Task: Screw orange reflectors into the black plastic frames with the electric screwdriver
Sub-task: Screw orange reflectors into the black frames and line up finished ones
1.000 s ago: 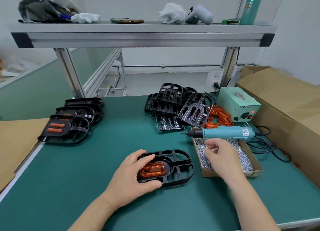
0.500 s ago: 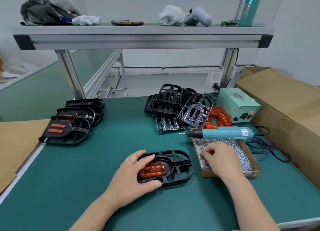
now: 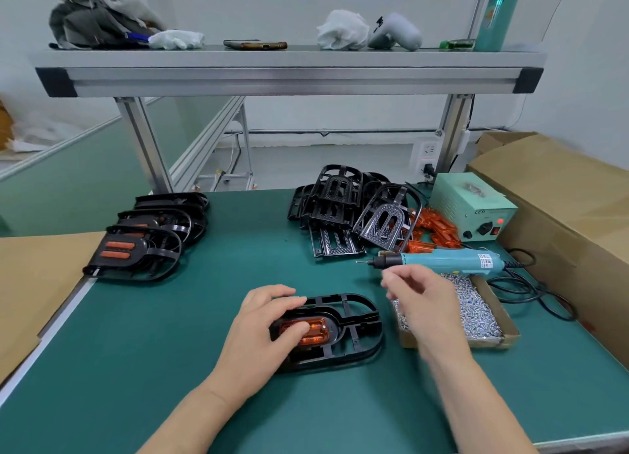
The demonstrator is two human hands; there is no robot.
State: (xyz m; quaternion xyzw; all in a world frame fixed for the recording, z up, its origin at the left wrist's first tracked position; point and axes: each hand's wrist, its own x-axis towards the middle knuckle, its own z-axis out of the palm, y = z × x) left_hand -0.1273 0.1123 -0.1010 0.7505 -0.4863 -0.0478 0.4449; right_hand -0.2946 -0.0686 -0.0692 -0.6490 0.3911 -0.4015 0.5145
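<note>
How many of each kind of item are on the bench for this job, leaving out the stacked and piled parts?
Black plastic frame: 1
Orange reflector: 1
Electric screwdriver: 1
Power supply box: 1
Cardboard tray of screws: 1
Total: 5
</note>
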